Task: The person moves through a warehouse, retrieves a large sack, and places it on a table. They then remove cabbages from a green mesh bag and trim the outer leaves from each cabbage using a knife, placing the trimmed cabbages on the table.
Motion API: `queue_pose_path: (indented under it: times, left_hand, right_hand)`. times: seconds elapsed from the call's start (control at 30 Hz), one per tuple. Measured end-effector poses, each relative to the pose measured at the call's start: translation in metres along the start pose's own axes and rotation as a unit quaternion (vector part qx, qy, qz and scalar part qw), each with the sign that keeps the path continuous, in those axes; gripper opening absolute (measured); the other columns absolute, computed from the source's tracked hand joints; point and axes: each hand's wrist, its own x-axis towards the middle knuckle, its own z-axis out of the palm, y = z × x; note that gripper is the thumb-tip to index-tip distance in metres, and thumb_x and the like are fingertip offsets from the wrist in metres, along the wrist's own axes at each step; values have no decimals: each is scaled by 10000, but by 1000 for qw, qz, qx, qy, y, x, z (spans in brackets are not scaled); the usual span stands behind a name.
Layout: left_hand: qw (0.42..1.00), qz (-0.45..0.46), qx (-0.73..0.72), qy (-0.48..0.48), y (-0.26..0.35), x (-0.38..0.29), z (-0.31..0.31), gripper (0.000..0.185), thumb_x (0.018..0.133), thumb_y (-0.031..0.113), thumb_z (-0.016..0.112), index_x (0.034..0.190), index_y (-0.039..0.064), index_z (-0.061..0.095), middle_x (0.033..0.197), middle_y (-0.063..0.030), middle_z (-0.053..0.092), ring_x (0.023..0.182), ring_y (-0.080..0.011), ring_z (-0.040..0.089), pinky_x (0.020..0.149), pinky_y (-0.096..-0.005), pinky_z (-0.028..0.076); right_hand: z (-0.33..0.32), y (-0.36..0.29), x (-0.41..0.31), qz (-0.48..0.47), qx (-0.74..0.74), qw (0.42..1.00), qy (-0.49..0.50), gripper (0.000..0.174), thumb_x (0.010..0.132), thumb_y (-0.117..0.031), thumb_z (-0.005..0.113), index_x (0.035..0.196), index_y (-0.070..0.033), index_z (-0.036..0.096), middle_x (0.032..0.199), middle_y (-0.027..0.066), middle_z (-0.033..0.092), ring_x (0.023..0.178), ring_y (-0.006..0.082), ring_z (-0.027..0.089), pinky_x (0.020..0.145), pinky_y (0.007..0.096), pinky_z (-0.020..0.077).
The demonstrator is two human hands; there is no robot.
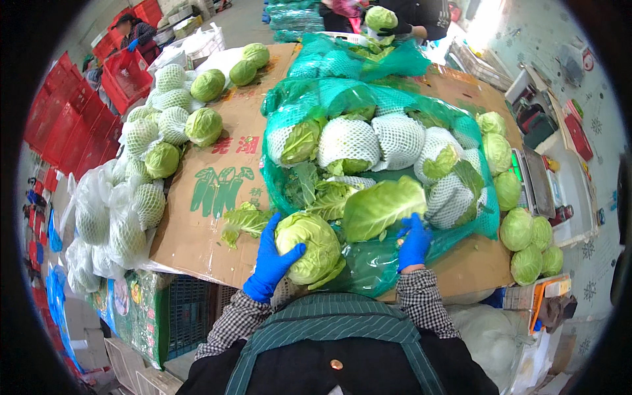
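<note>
My left hand (276,261), in a blue glove, grips a green cabbage (308,247) from its left side, just in front of my apron. In my gloved right hand (414,242) is a loose cabbage leaf (385,207), pinched near its lower right edge and apart from the cabbage. Behind both hands lies a green mesh bag (345,91), its mouth spread towards me. Several cabbages in white foam netting (348,144) fill it, with loose leaves (328,197) at the front. Another torn leaf (247,218) rests on the cardboard left of the bag.
Printed cardboard (207,237) covers the table. Netted cabbages (173,126) and plastic-bagged ones (126,232) line the left edge; bare cabbages (516,229) line the right, beside a scale (538,182). Red crates (69,118) stand far left. A co-worker's gloved hand (395,28) holds a cabbage opposite.
</note>
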Motion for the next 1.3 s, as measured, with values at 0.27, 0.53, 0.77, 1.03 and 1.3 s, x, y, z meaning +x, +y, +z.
queue_pose_path:
  times: [0.27, 0.53, 0.77, 1.03, 1.3]
  left_hand:
    - [961, -133, -239, 46, -21, 29, -16, 549, 905, 314, 610, 1329, 16, 428, 1255, -131, 537, 1125, -214, 533, 961, -341, 442]
    - [907, -357, -221, -28, 34, -37, 0, 581, 942, 442, 496, 1352, 39, 415, 1265, -145, 530, 1069, -228, 564, 918, -340, 461]
    - [941, 202, 250, -108, 25, -1, -3, 596, 786, 285, 734, 1279, 38, 507, 1337, -201, 442, 1212, -318, 454, 1039, -406, 353]
    - [972, -35, 225, 65, 35, 12, 2, 422, 918, 347, 556, 1225, 58, 544, 998, -186, 558, 933, -342, 557, 812, -413, 453]
    - [977, 133, 161, 52, 16, 41, 36, 479, 917, 298, 590, 1313, 49, 484, 1106, -150, 597, 1012, -244, 587, 885, -340, 468]
  right_hand:
    - [52, 28, -86, -63, -212, 844, -488, 796, 799, -141, 753, 1456, -88, 307, 1413, 113, 405, 1299, 225, 373, 1026, 380, 407]
    - [65, 8, -47, -62, -165, 867, -467, 601, 818, -166, 734, 1342, -48, 465, 1189, 79, 587, 1063, 148, 542, 907, 298, 467]
    - [78, 46, -25, -81, -235, 871, -423, 336, 857, -209, 692, 1133, -34, 617, 960, 31, 630, 783, 80, 572, 666, 226, 492]
    - [22, 36, -82, -105, -273, 859, -419, 495, 893, -249, 648, 1292, 2, 495, 1139, 110, 593, 977, 164, 561, 830, 299, 462]
    - [13, 45, -72, -142, -247, 868, -407, 639, 887, -292, 659, 1377, 16, 390, 1285, 163, 532, 1201, 219, 490, 1015, 340, 381]
